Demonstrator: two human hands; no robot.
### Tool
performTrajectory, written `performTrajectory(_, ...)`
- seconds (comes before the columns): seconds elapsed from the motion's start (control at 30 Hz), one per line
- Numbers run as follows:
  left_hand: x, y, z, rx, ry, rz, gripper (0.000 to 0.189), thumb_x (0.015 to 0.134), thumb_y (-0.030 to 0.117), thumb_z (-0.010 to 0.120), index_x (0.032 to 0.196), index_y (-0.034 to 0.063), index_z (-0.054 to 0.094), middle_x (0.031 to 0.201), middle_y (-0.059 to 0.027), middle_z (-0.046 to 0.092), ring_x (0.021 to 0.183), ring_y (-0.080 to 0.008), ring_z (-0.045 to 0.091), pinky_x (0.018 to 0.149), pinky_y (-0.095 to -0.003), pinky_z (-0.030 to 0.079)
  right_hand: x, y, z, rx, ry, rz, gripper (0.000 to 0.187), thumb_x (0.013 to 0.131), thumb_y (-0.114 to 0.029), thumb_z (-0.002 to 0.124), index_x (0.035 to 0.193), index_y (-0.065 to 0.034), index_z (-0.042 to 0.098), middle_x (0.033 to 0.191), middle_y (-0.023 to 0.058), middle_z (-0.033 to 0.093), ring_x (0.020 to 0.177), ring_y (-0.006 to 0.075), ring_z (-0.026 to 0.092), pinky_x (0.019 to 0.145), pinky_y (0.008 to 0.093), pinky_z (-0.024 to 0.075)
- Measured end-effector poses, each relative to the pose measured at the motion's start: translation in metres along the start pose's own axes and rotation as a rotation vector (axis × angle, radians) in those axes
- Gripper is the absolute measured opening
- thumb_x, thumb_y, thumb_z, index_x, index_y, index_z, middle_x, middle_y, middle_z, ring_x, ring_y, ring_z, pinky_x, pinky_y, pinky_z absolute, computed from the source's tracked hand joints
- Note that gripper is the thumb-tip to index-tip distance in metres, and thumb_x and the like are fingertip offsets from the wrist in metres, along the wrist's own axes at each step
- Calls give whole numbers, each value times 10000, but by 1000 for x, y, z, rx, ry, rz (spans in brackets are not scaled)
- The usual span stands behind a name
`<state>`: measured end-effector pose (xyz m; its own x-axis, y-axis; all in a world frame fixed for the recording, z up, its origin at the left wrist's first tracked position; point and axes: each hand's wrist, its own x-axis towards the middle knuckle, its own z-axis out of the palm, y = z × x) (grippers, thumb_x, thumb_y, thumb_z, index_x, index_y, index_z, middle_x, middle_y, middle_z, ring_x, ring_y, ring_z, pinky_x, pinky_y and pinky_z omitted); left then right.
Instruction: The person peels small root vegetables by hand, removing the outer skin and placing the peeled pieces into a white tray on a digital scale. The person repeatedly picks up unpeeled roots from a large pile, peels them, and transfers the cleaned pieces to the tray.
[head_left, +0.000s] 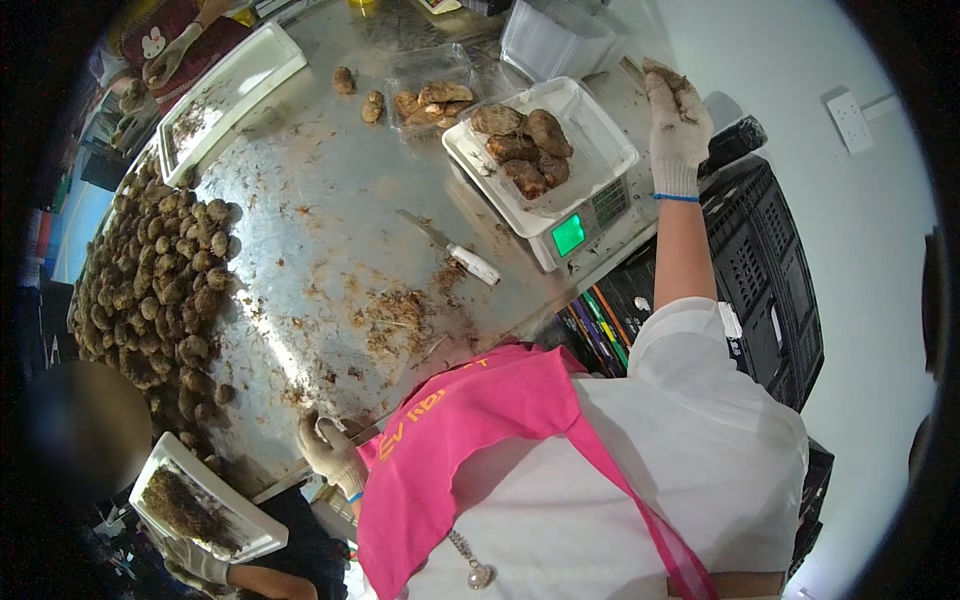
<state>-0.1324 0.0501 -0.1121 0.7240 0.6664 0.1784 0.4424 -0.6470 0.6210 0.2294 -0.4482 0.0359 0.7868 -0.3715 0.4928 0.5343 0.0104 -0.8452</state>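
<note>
My right hand, in a soiled white knit glove, is raised at the upper right beside the scale; its fingers are curled, and whether they hold the thin brown piece beside them is unclear. My left hand, gloved too, rests at the near table edge with nothing visible in it. On the digital scale with a lit green display lies a clear plastic tray of several brown taro-like tubers. A knife with a white handle lies on the metal table. Another clear container holds more tubers.
A large heap of small tubers covers the left side. Co-workers' gloved hands are near a white tray at upper left and another white tray at lower left. Stacked clear containers stand behind the scale; black crates stand right.
</note>
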Motion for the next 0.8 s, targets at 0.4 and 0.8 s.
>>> performTrajectory(0.4,-8,-43,24,276,131,223,646,934,566,431,1270,32,571,1252,-177,588,1184,-387,528,998,-520,420,-19,-20,-10,-398,71,-229,253,943,-119,589,1092,68,672,1064,116,691,980,185,629,883,301,505)
performTrajectory(0.8,-12,-35,27,371,92,157,584,887,413,533,1315,17,525,1301,-192,557,1255,-400,462,1101,-516,326,-27,-14,19,660,-74,341,259,945,-70,582,1155,78,620,1104,139,671,1037,201,626,972,301,476)
